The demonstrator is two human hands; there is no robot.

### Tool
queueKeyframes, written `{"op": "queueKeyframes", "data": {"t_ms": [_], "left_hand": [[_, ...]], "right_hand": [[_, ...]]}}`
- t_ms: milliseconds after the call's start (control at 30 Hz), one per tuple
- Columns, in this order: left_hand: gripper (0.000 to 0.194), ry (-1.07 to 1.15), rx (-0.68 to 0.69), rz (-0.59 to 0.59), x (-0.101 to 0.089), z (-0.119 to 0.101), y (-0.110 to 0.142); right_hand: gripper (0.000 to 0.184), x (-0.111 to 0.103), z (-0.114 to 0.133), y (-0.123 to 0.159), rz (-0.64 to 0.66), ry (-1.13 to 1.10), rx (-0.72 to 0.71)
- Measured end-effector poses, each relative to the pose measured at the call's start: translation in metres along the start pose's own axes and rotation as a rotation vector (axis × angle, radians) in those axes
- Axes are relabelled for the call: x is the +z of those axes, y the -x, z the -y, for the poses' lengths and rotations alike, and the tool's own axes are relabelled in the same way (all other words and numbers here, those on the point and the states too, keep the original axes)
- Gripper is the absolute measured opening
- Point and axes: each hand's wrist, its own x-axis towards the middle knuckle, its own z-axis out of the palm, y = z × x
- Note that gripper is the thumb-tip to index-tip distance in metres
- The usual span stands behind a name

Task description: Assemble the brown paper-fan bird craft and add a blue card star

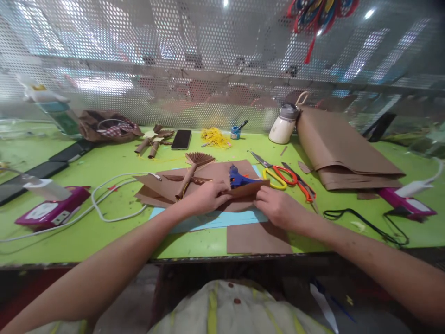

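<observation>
At green table (114, 248): handling brown paper (248, 188) mid-table, over blue sheet (205, 221); pinching raised near edge with left hand (212, 197) and right hand (276, 207), set apart; not yet pressed flat; having fan-topped roll (188, 180) already pleated, seemingly

On your far left sits a crumpled brown pouch (86, 124) with checkered cloth; right of it you have a flat black smartphone (181, 139), then a small blue jar (235, 134). Far right stands a white, grey-lidded bottle (281, 130). Boxy magenta-and-white power strips (45, 214) flank you left and right.
</observation>
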Motion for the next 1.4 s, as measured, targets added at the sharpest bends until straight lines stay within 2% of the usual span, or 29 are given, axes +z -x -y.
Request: {"op": "queueKeyframes", "data": {"t_ms": [133,300,367,500,533,667,733,833,933,1033,1133,1400], "left_hand": [[0.039,0.089,0.019,0.071,-0.008,-0.005,0.005],[0.062,-0.044,0.048,0.055,-0.008,-0.015,0.012],[0.053,-0.089,0.048,0.044,-0.006,-0.016,0.013],[0.013,-0.161,0.003,0.013,-0.003,-0.007,0.008],[0.01,-0.183,0.0,0.001,-0.002,-0.004,0.007],[0.019,-0.219,-0.008,-0.039,0.0,0.005,0.003],[0.02,-0.204,-0.011,-0.04,0.0,0.006,0.002],[0.022,-0.189,-0.03,-0.04,0.0,0.007,0.002],[0.027,-0.16,-0.072,-0.034,-0.003,0.006,0.002],[0.031,-0.116,-0.081,-0.013,-0.007,0.004,0.002],[0.033,-0.107,-0.088,-0.005,-0.01,0.0,0.004],[0.039,-0.028,-0.061,-0.006,-0.017,-0.002,0.007]], "right_hand": [[0.027,-0.003,-0.017,-0.014,-0.147,-0.144,0.106],[0.025,-0.003,-0.023,-0.022,-0.25,-0.262,0.15],[0.023,0.0,-0.024,-0.019,-0.263,-0.302,0.165],[0.021,0.0,-0.024,-0.012,-0.289,-0.362,0.152],[0.02,-0.001,-0.022,-0.01,-0.313,-0.369,0.157],[0.018,-0.013,-0.003,-0.004,-0.443,-0.295,0.224],[0.021,-0.018,0.013,0.001,-0.349,-0.215,0.166],[0.016,-0.018,0.032,0.007,-0.034,-0.057,0.049],[0.011,-0.01,0.039,0.008,0.088,0.063,0.032],[0.014,0.001,0.034,0.006,0.092,0.106,0.044],[0.019,0.007,0.025,0.004,0.026,0.073,0.039],[0.021,0.002,0.01,-0.003,-0.185,-0.012,0.07]]}}
